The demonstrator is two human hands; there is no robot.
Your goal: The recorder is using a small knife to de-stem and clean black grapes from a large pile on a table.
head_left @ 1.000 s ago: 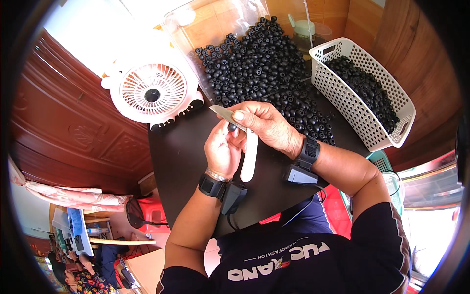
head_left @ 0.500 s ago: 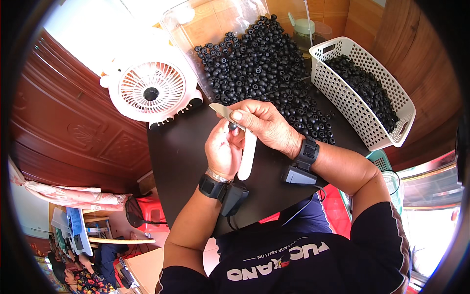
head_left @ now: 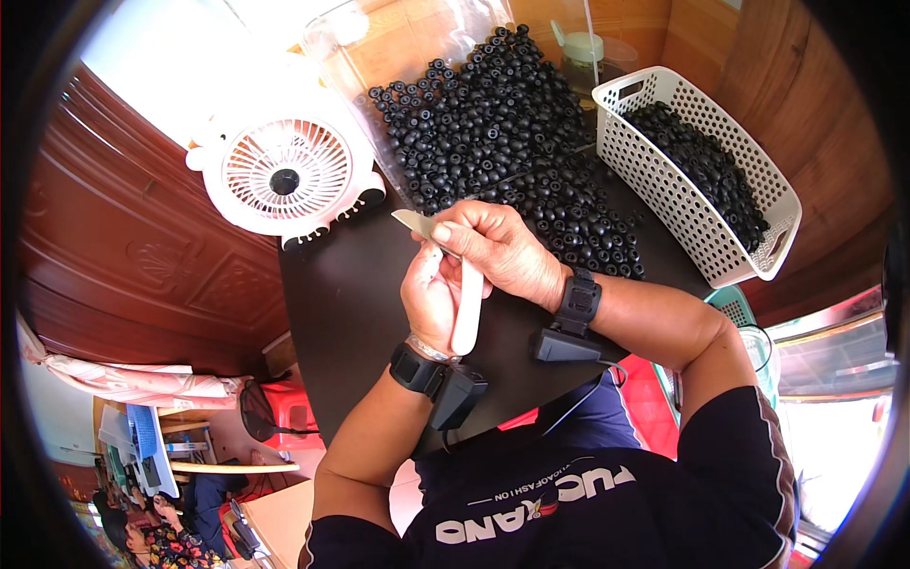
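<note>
Since the earlier pictures little has changed: both hands stay together at the frame's middle, and the knife blade (head_left: 414, 223) has tilted only slightly, its tip still pointing toward the upper left.

At the upper left stands a small white desk fan (head_left: 284, 177), at the far left corner of the black table (head_left: 351, 322). Between the fan and the hands the tabletop is bare and dark, the widest free stretch for moving; the table's left edge runs down just past the fan, with red-brown wooden panelling beyond it.

The left hand (head_left: 431, 299) is curled narrow, fingers closed around something small that cannot be made out. The right hand (head_left: 498, 251) is wrapped over it, closed on a knife with a pale handle (head_left: 467, 308) that hangs down between the two palms. Both wrists carry black bands with black boxes attached.

Just above and right of the hands lies a large heap of small black ring-shaped parts (head_left: 502, 142), spread loosely on the table up to a clear plastic bag (head_left: 379, 47) at the top of the frame.

At the upper right a white perforated plastic basket (head_left: 654, 190) sits touching the heap's right side, partly filled with more of the same black parts (head_left: 706, 171).
</note>
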